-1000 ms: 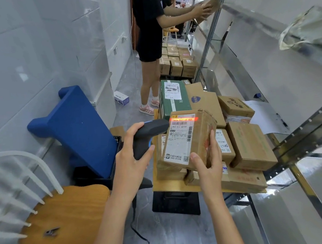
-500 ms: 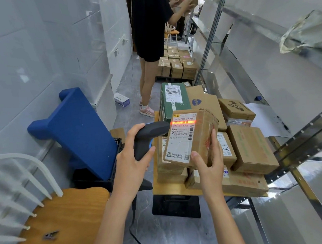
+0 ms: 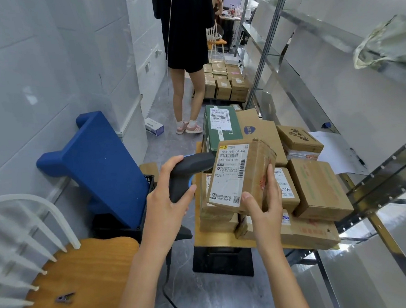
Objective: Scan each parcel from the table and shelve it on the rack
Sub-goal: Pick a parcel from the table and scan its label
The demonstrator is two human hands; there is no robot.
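Your right hand (image 3: pixel 261 208) pinches the box (image 3: pixel 241 177) at its lower right corner, thumb on the label face, fingers up the side panel. It's held clear above the table's (image 3: pixel 223 242) near edge, tilted w/ the label toward you.

Your left hand (image 3: pixel 168 202) is wrapped round the scanner (image 3: pixel 186 173) grip; its nose sits right by the box's upper left edge.

Box looks like light, stiff cardboard, since one hand carries it by a corner. The tape wrap prob makes the faces a bit slick, and one top flap looks lifted. Better to span it across the two side panels, or support it from under, before lifting to the rack (image 3: pixel 377 182) on your right.

Other parcels (image 3: pixel 317 189) are stacked across the table, near edge to far.
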